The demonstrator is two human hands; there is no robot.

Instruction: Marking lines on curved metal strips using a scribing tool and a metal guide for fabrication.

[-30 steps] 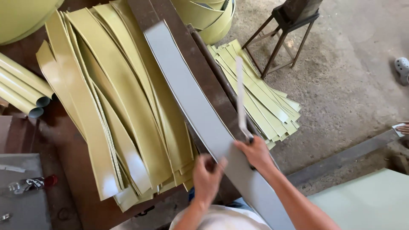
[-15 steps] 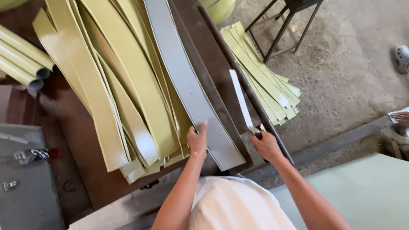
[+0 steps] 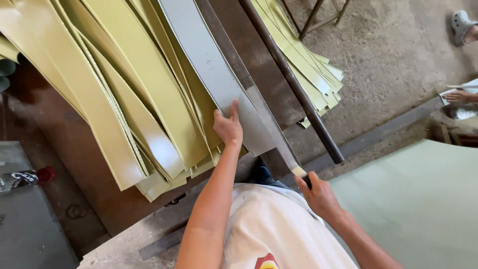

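A long grey metal strip (image 3: 209, 65) lies on a brown workbench (image 3: 64, 149), against a fanned stack of yellow-green strips (image 3: 124, 89). My left hand (image 3: 228, 127) rests flat on the near end of the grey strip, fingers spread. My right hand (image 3: 318, 195) is closed around the pale handle of a long thin cutting blade (image 3: 271, 129). The blade lies low along the grey strip's right edge. A dark metal rod (image 3: 294, 87) runs diagonally just right of the blade.
Cut yellow-green strips (image 3: 311, 65) are piled on the concrete floor beyond the bench, near metal stool legs (image 3: 318, 15). A large pale green sheet (image 3: 418, 209) lies at lower right. Another person's hand (image 3: 458, 95) and shoe (image 3: 460, 22) show at right. A red-capped bottle (image 3: 25, 177) lies at left.
My right hand has brought the blade down from a raised position to lie beside the grey strip. My left hand slid further up the strip, and the view has moved closer.
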